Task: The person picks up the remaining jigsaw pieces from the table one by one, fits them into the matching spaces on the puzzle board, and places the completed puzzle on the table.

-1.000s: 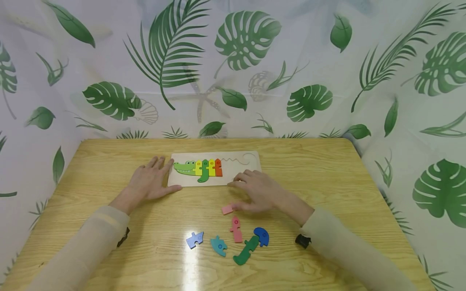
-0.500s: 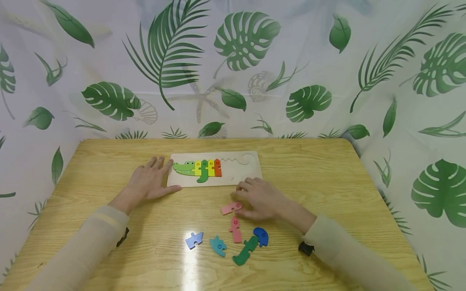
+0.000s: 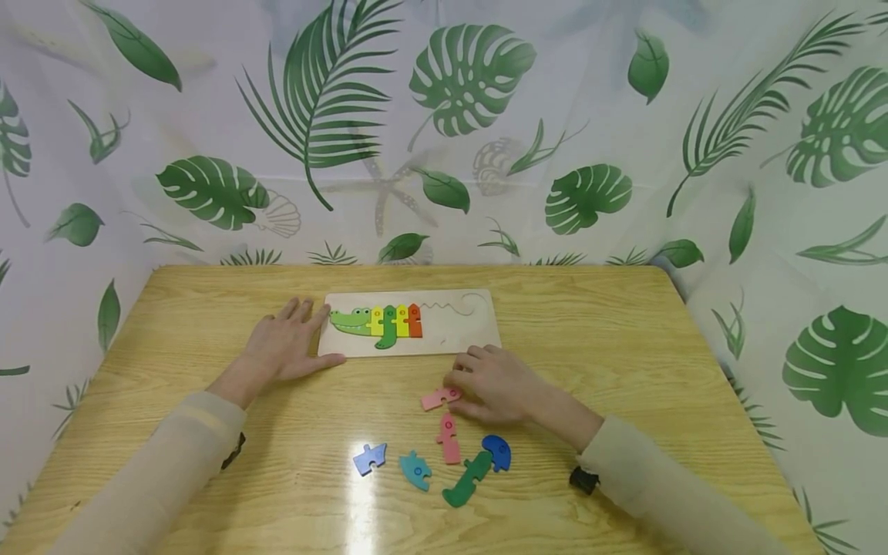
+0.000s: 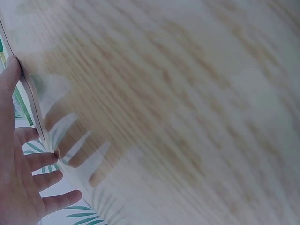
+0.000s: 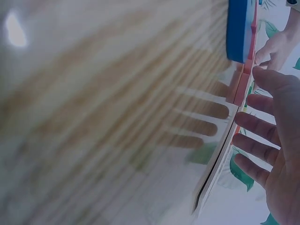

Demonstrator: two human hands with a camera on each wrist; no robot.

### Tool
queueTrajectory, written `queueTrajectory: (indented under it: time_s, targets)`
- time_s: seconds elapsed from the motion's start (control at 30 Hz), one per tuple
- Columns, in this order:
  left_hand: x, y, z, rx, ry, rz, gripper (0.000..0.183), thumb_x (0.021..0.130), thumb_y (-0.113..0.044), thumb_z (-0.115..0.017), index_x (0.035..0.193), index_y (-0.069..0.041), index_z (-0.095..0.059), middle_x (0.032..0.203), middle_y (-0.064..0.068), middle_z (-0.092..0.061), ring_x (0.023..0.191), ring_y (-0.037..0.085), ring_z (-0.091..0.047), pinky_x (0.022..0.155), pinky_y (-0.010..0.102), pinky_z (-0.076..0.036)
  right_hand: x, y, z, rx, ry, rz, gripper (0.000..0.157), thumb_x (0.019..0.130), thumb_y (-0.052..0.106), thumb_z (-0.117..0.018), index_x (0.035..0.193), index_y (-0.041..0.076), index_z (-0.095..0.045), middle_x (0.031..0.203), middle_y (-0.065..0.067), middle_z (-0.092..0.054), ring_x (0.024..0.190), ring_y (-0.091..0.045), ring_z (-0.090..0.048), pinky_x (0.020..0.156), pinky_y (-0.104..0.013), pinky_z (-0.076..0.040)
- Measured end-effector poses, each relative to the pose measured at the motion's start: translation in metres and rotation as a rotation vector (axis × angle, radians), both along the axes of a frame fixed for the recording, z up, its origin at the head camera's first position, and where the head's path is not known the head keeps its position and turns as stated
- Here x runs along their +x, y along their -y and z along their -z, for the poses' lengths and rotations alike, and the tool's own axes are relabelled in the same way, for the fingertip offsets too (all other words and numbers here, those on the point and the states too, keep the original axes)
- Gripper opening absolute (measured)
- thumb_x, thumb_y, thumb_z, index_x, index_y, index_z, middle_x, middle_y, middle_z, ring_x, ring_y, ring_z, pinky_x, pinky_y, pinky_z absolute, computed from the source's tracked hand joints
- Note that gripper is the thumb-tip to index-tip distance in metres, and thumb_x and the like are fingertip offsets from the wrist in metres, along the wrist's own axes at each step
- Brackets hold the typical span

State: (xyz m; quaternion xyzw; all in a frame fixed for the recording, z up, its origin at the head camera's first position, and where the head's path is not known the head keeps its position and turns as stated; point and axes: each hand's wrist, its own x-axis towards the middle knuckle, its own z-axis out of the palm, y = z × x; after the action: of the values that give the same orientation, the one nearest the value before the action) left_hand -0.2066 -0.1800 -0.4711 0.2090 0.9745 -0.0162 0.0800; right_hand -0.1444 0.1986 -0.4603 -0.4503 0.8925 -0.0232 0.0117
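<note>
A pale wooden puzzle board [image 3: 458, 324] lies on the table, its left part filled with a crocodile head [image 3: 351, 320] and yellow, green and red-orange pieces. My left hand [image 3: 280, 344] rests at the board's left end, fingers spread, with the index fingertip and thumb at its edge. Just below the board, my right hand [image 3: 496, 385] is at a pink puzzle piece [image 3: 435, 399] marked with a ring. Its index finger is above the piece and its thumb below, fingers loosely bent; in the right wrist view the fingers [image 5: 255, 126] look relaxed and apart.
Loose pieces lie nearer me: another pink piece [image 3: 449, 441], a green leg piece [image 3: 466, 482], a dark blue piece [image 3: 496, 451], a turquoise piece [image 3: 415, 470] and a light blue piece [image 3: 370, 459]. A leaf-patterned cloth [image 3: 513, 216] surrounds the table [image 3: 590, 324].
My right hand has drawn back from the board's lower edge toward me and slightly right, uncovering more of the pink piece, and then come closer to it. The left hand stays put.
</note>
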Motion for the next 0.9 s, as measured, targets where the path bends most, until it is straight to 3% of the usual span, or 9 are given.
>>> queueTrajectory:
  time_s: [0.23, 0.9]
  targets:
    - [-0.0002, 0.0007, -0.0009, 0.0, 0.005, -0.003, 0.102, 0.096, -0.08, -0.049, 0.167, -0.009, -0.031, 0.168, 0.03, -0.034, 0.156, 0.052, -0.034, 0.111, 0.071, -0.046, -0.0012, 0.0004, 0.0043, 0.012, -0.028, -0.013, 0.029, 0.103, 0.048, -0.065, 0.117, 0.025, -0.075, 0.112, 0.003, -0.071, 0.104, -0.017, -0.064, 0.089, -0.036, -0.055]
    - [0.0001, 0.0001, 0.0009, 0.009, -0.005, 0.004, 0.101, 0.096, -0.079, -0.049, 0.166, -0.008, -0.031, 0.167, 0.031, -0.034, 0.156, 0.052, -0.034, 0.11, 0.071, -0.047, -0.0013, 0.0043, 0.0052, 0.053, 0.003, 0.013, 0.027, 0.105, 0.044, -0.064, 0.119, 0.024, -0.076, 0.116, 0.002, -0.071, 0.108, -0.018, -0.063, 0.095, -0.037, -0.056]
